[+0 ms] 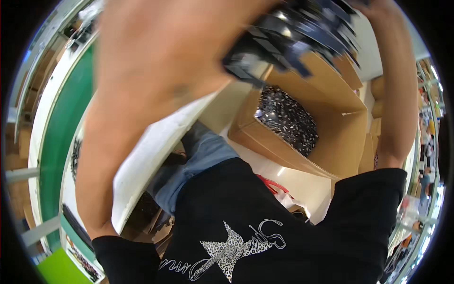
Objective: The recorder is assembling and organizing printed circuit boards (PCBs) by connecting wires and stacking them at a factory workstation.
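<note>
Large and smeared by motion, my left hand [175, 52] crosses the upper left, its fingers cut off by the top edge. At the upper right my right hand [376, 8] is only partly in view, its fingers hidden. Between the two hands is a blurred mass of black plastic-looking pieces [302, 35], several of them flat and strip-like. Whether either hand grips it is not visible. Beneath it stands an open cardboard box [343, 128] with flaps up. Many small shiny black pieces with pale flecks [288, 118] lie inside the box.
On the left run a white bench edge [142, 180] and a green work surface [66, 128]. A red-handled item [274, 184] and white plastic bag lie below the box. Brown cartons [377, 97] stand to its right. Shelving [428, 113] lines the far right.
</note>
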{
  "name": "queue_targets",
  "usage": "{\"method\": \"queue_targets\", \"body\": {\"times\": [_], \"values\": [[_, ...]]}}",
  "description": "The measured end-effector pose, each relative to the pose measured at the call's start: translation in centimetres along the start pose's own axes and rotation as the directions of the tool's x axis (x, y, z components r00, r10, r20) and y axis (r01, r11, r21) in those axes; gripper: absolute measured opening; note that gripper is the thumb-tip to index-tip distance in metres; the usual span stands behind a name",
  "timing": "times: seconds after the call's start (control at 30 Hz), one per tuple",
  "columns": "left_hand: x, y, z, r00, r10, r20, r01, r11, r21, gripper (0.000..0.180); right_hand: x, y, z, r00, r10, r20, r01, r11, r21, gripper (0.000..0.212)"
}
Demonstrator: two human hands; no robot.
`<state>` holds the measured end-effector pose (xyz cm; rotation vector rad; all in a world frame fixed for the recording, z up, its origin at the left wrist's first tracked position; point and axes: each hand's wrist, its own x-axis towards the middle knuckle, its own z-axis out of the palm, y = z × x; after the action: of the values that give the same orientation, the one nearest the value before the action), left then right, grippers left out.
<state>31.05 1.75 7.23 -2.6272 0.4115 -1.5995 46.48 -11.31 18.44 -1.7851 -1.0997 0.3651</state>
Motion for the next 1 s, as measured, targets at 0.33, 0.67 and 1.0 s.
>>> {"method": "queue_targets", "body": {"times": [0.33,0.67,1.0], "values": [[4.0,14.0,12.7,0.995,0.062,0.08,-0.018,0.885,-0.465,0.083,-15.8,15.5,-14.3,0.897,0.418,0.143,-0.438,0.798,0.414,0.053],[-2.7,19.0,21.6,0.866,0.21,0.453,0.1,0.816,-0.57,0.11,-21.2,29.1,-11.1,0.797,0.586,0.146,-0.574,0.662,0.482,0.057],[-7.4,31.0,24.9,0.703,0.343,0.623,0.154,0.782,-0.604,0.11,-34.5,36.7,-11.8,0.39,0.91,0.144,-0.875,0.317,0.367,0.062]]}}
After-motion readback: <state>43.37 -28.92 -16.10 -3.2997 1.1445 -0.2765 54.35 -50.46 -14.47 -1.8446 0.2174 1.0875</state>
